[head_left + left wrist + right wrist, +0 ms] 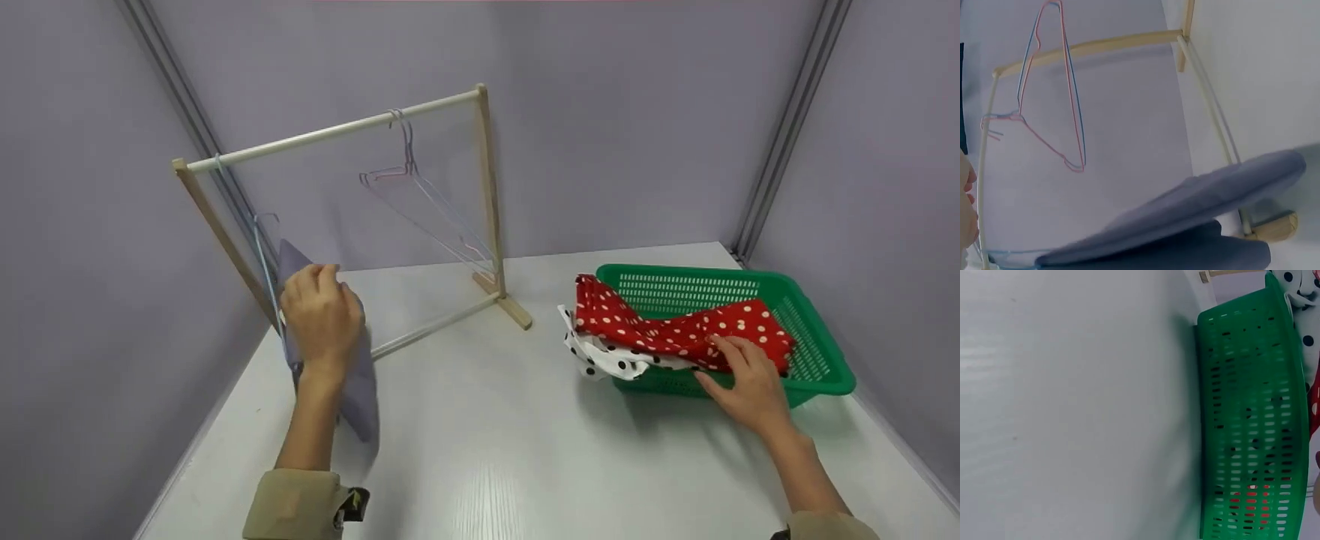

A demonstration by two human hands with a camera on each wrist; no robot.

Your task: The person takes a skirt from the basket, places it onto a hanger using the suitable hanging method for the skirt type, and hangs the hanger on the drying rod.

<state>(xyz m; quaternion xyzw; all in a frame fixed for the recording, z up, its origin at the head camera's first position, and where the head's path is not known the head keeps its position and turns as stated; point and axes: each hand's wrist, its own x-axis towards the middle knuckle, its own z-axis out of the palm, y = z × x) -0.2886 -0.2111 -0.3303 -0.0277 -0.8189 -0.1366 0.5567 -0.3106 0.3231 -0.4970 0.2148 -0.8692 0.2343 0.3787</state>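
Observation:
A purple garment (361, 390) hangs from a light blue hanger (264, 259) at the rack's left end, and the left wrist view shows its grey-purple folds (1207, 194). My left hand (321, 311) is raised in front of it with loosely bent fingers, overlapping the cloth in the head view. At the right, a red cloth with white dots (622, 319) lies over a white cloth with black dots (600, 356), both draped on the green basket (814, 386). The fingertips of my right hand (754, 390) rest on the red cloth near the basket's front rim, thumb spread apart.
The wooden rack has a white top rod (322, 135) and a low bar (435, 326). More thin wire hangers (409, 169), pink and blue in the left wrist view, hang toward its right end. White table (480, 450) lies between rack and basket; grey walls (615, 112) stand around it.

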